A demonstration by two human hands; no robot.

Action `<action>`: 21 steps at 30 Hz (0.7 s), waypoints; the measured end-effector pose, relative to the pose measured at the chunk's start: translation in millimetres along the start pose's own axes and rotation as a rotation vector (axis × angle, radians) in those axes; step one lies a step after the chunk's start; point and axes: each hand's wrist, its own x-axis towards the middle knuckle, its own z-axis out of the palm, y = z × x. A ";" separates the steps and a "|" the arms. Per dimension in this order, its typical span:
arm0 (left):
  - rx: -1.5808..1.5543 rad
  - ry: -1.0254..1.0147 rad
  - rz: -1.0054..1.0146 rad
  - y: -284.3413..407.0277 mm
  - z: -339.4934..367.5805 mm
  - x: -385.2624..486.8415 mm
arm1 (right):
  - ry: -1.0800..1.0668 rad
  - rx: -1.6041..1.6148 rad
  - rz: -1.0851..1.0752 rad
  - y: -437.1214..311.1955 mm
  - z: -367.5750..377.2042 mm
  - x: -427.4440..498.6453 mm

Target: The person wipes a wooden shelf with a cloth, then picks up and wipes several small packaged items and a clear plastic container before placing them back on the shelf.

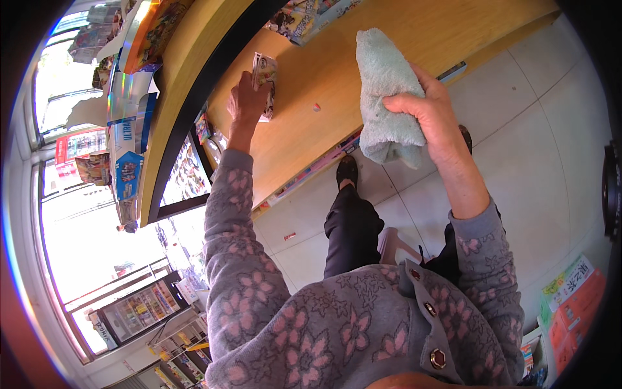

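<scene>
My left hand (247,99) is closed around the side of a small printed packet (266,73) over the light wooden shelf board (301,141). Some of its fingers are hidden by the packet or turned away. To the right, my right hand (430,109) holds a folded pale green terry cloth (384,92), thumb on the near face and fingers behind it. The cloth is above the board's front edge and the tiled floor. A small pink-and-white piece (317,107) lies on the board between my hands.
A dark-edged upper shelf (194,92) curves along the left, with packaged goods above it. More colourful packets (296,19) lie at the board's far end. Goods line a lower level under its front edge. Orange and green cartons (573,301) stand at lower right. My feet are on the tiled floor (510,146).
</scene>
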 end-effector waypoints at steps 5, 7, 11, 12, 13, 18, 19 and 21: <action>-0.112 0.108 0.014 26.9 -8.5 -9.3 | -0.010 -0.039 -0.060 3.6 0.9 -1.1; -0.376 0.193 0.107 54.3 -17.1 -28.7 | 0.054 -0.152 -0.234 6.4 8.8 -1.1; -1.272 -0.084 0.098 157.9 -13.3 -83.0 | 0.112 -0.843 -0.816 6.5 24.7 -0.1; -1.446 0.025 0.310 186.8 -13.3 -107.1 | 0.101 -1.037 -0.855 6.2 26.8 -2.5; -1.582 -0.054 0.193 208.0 -18.9 -109.3 | 0.168 -1.065 -0.912 3.6 23.6 -2.8; -2.061 -0.139 0.045 230.6 -66.5 -116.3 | 0.277 -1.282 -1.095 -6.4 2.1 -8.8; -2.044 -0.063 0.018 229.7 -73.9 -113.4 | 0.268 -1.378 -1.087 -9.2 -3.2 -10.5; -2.060 0.099 -0.027 225.5 -84.0 -106.9 | 0.362 -1.329 -0.991 -16.9 -14.1 -9.0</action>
